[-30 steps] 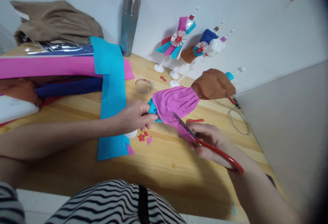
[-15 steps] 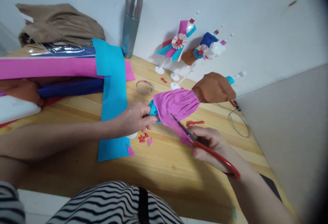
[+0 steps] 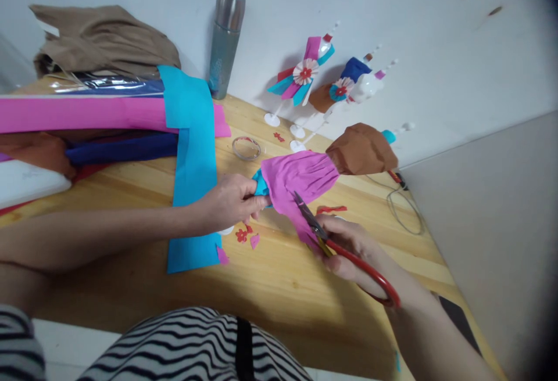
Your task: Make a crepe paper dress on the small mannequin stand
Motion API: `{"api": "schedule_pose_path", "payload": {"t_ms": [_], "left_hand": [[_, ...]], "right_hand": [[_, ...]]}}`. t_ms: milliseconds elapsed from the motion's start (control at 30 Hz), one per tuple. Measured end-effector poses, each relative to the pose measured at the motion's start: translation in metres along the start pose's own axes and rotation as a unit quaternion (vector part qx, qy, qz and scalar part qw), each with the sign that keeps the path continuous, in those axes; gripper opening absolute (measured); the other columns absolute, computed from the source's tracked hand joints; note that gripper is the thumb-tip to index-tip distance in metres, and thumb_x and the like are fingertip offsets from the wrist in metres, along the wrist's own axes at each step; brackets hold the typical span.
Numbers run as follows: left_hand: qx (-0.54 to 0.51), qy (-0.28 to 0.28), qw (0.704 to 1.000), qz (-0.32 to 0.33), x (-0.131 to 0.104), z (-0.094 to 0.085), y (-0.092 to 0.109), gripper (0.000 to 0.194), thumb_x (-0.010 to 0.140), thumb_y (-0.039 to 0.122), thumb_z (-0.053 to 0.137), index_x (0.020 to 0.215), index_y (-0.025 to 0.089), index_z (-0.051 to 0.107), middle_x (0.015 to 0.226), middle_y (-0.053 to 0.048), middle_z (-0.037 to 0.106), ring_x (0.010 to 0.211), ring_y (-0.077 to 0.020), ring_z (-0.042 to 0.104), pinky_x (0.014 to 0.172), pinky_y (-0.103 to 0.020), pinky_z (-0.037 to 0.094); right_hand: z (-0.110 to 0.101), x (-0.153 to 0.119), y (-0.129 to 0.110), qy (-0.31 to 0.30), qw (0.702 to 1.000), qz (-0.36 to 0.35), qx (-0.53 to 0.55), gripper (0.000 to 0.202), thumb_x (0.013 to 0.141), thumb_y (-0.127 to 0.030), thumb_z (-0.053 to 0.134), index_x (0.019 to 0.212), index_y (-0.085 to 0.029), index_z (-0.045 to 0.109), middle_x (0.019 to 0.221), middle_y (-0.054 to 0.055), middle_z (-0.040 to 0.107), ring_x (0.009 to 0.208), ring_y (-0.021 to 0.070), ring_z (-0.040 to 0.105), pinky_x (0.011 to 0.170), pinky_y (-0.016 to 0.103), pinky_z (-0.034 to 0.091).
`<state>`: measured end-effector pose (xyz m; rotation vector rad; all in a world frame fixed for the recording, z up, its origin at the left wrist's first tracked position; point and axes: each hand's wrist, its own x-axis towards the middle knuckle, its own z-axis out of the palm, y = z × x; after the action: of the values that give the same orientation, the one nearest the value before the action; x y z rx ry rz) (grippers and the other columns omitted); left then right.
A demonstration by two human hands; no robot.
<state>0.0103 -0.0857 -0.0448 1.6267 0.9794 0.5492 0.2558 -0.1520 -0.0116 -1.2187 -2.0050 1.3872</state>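
My left hand (image 3: pixel 235 200) grips the turquoise end of a figure wrapped in thin paper or cloth. Its pink skirt-like part (image 3: pixel 300 178) flares toward that hand, and a puffed brown part (image 3: pixel 361 148) lies beyond the gathered waist. A turquoise band and white beads tip the far end. In my right hand (image 3: pixel 349 241) is a pair of red-handled scissors (image 3: pixel 320 231), fingers wrapped around the handles. The blades lie partly open at the lower pink edge, where a strip of pink hangs down. Whether they are cutting through it I cannot tell.
Decorated figures on white stands (image 3: pixel 305 73) line the wall beside a metal flask (image 3: pixel 225 44). A turquoise strip (image 3: pixel 194 166) crosses pink sheets (image 3: pixel 87 115) at left. A tape roll (image 3: pixel 246 148), red and pink scraps (image 3: pixel 241 235) and a cable (image 3: pixel 403 212) lie on the wooden table (image 3: pixel 261 288).
The scissors have shifted slightly left, with their blades spread a little more at the pink edge. My left hand and the figure stay nearly in place.
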Motion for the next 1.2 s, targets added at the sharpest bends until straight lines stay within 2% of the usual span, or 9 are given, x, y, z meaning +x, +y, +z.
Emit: {"api": "schedule_pose_path", "payload": {"t_ms": [133, 333, 567, 767, 967, 1200], "left_hand": [[0.019, 0.001, 1.000, -0.008, 0.000, 0.001, -0.001, 0.026, 0.081, 0.024, 0.055, 0.057, 0.015, 0.058, 0.058, -0.002, 0.064, 0.053, -0.0110, 0.062, 0.048, -0.019, 0.040], [0.083, 0.015, 0.996, -0.010, -0.001, 0.001, 0.002, 0.025, 0.082, 0.021, 0.053, 0.058, 0.014, 0.059, 0.055, 0.000, 0.062, 0.053, -0.0103, 0.057, 0.048, -0.019, 0.038], [0.100, 0.015, 0.995, -0.018, -0.002, 0.002, 0.004, 0.025, 0.083, 0.021, 0.052, 0.061, 0.013, 0.060, 0.057, 0.000, 0.063, 0.055, -0.0106, 0.057, 0.049, -0.019, 0.038], [0.116, 0.023, 0.993, -0.013, -0.001, 0.002, 0.004, 0.027, 0.083, 0.020, 0.053, 0.058, 0.013, 0.060, 0.054, 0.001, 0.062, 0.052, -0.0087, 0.055, 0.048, -0.018, 0.035], [0.107, 0.029, 0.994, 0.009, -0.001, 0.002, 0.001, 0.031, 0.085, 0.026, 0.055, 0.057, 0.013, 0.059, 0.055, 0.000, 0.063, 0.052, -0.0081, 0.055, 0.046, -0.018, 0.032], [0.096, 0.026, 0.995, -0.008, 0.000, 0.003, -0.001, 0.025, 0.082, 0.018, 0.055, 0.058, 0.013, 0.059, 0.054, 0.000, 0.062, 0.052, -0.0095, 0.056, 0.047, -0.018, 0.036]], "right_hand": [[0.000, 0.002, 0.002, -0.007, 1.000, 0.010, 0.005, 0.038, 0.086, -0.057, 0.062, 0.080, -0.020, 0.055, 0.071, 0.000, 0.050, 0.062, 0.0134, 0.043, 0.055, 0.026, 0.033], [0.003, 0.004, 0.002, -0.004, 0.999, 0.027, 0.024, 0.044, 0.082, -0.064, 0.063, 0.081, -0.020, 0.056, 0.073, 0.000, 0.048, 0.064, 0.0145, 0.041, 0.057, 0.028, 0.031], [0.007, 0.007, -0.002, 0.027, 0.999, 0.029, 0.024, 0.056, 0.076, -0.076, 0.060, 0.077, -0.020, 0.054, 0.071, -0.001, 0.041, 0.063, 0.0132, 0.035, 0.056, 0.028, 0.026], [0.008, 0.008, -0.004, 0.035, 0.998, 0.038, 0.028, 0.056, 0.076, -0.074, 0.063, 0.074, -0.019, 0.053, 0.067, -0.003, 0.038, 0.061, 0.0117, 0.032, 0.055, 0.028, 0.024], [0.010, 0.009, -0.007, 0.024, 0.997, 0.048, 0.060, 0.053, 0.078, -0.071, 0.063, 0.072, -0.020, 0.050, 0.061, -0.005, 0.037, 0.052, 0.0090, 0.029, 0.049, 0.026, 0.022], [0.011, 0.007, -0.004, 0.032, 0.999, 0.002, -0.032, 0.056, 0.081, -0.075, 0.056, 0.074, -0.020, 0.049, 0.065, -0.005, 0.035, 0.058, 0.0109, 0.029, 0.053, 0.027, 0.024]]}}
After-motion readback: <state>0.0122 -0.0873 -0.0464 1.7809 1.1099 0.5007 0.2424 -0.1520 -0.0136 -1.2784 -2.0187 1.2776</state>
